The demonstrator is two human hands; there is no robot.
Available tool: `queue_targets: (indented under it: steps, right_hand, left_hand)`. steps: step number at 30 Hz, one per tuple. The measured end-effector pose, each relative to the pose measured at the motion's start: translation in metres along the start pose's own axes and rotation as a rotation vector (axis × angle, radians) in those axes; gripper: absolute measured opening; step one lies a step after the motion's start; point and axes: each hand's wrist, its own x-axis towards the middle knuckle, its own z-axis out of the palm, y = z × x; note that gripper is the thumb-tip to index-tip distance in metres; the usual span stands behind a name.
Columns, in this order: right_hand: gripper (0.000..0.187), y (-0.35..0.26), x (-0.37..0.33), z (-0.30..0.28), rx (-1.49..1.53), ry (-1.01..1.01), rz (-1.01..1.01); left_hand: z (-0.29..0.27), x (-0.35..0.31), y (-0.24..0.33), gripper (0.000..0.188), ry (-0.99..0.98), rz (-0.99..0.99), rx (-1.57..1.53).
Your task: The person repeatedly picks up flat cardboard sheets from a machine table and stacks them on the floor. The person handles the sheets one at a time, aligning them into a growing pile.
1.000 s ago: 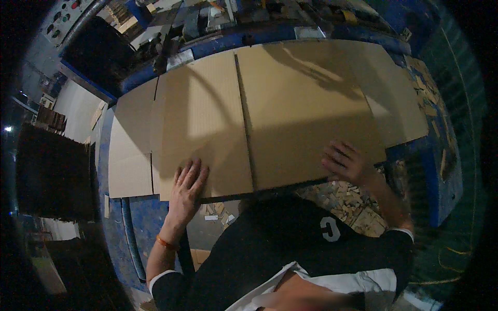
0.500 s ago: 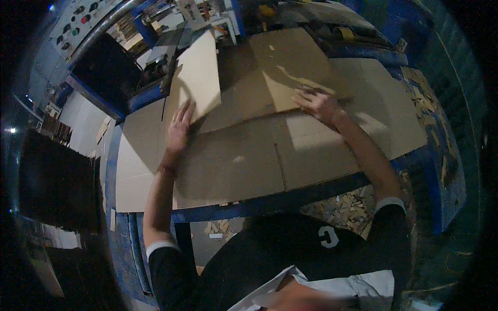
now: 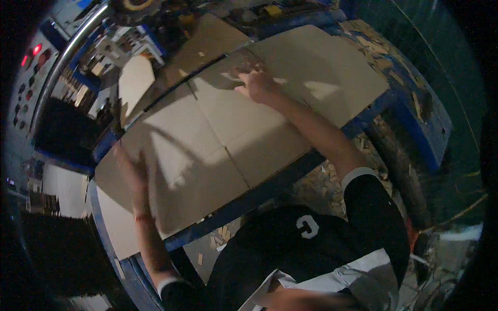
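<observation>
A wide, flat cardboard sheet (image 3: 280, 129) with crease lines lies on the blue machine table. My left hand (image 3: 134, 168) is over its left part, smeared by motion, with thumb and fingers apart and nothing in it. Near the sheet's far edge is my right hand (image 3: 257, 83), its blurred fingers spread and holding nothing; whether it touches the sheet I cannot tell. Beyond a dark straight edge sits another brown cardboard piece (image 3: 212, 41), apart from both hands. Its pale upright flap (image 3: 136, 80) stands at the far left.
A control panel (image 3: 28, 88) with lit red lamps and a metal tube (image 3: 70, 62) are at the upper left. Cardboard scraps (image 3: 371, 44) litter the far right ledge, and more scraps (image 3: 321, 184) lie below the table's blue front edge (image 3: 259, 186).
The upper cardboard piece has gone away from me beyond the dark edge, and both hands have let go of it. My view has turned. Red lamps now show lit on the panel.
</observation>
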Motion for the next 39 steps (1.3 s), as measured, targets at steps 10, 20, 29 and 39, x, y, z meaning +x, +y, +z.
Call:
queue_targets:
  steps: [10,20,29,39]
  right_hand:
    - [0.078,0.196,-0.179,-0.086,-0.269,0.256,0.864]
    - [0.034,0.182,-0.135,-0.117,1.093,1.257,0.464]
    - [0.035,0.19,-0.02,-0.226,0.792,0.796,0.424]
    - [0.042,0.053,-0.189,-0.184,0.266,0.181,0.159]
  left_hand:
    - [-0.094,-0.253,-0.257,0.037,0.394,-1.071,-0.611]
    - [-0.139,-0.207,-0.164,0.07,0.303,-1.075,-0.287]
    - [-0.127,-0.192,-0.158,0.028,0.683,-1.111,-0.716]
    - [-0.154,-0.176,-0.041,0.027,0.489,-0.804,-0.958]
